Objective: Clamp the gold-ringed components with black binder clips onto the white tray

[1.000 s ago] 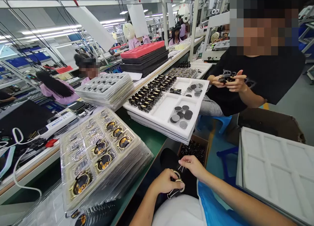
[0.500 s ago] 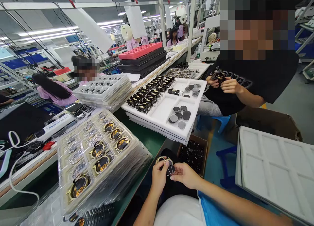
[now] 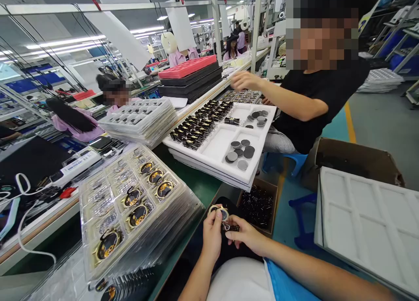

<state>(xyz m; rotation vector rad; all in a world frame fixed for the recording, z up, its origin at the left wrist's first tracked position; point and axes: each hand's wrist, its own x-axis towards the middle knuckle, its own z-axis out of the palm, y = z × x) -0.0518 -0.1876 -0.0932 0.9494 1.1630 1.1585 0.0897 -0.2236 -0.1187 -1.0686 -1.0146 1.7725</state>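
Note:
Above my lap, my left hand pinches gold-rimmed round watch cases between thumb and fingers. My right hand is closed on a black binder clip just right of the cases. The clip's wire handles point toward the cases; whether its jaws grip them I cannot make out. To the left, a clear plastic tray holds gold watch cases with black and orange faces. A white foam tray beyond my hands bears rows of clipped pieces and grey discs.
A cardboard box of loose binder clips stands below the foam tray. At right are a white compartment tray and a larger carton. A co-worker in black sits across, one arm over the bench. Red and black trays are stacked behind.
The watch cases have turned in my left hand, showing more of a round face, and the clip has tilted. The co-worker's hand has moved left over the bench; the cluster they held is out of sight.

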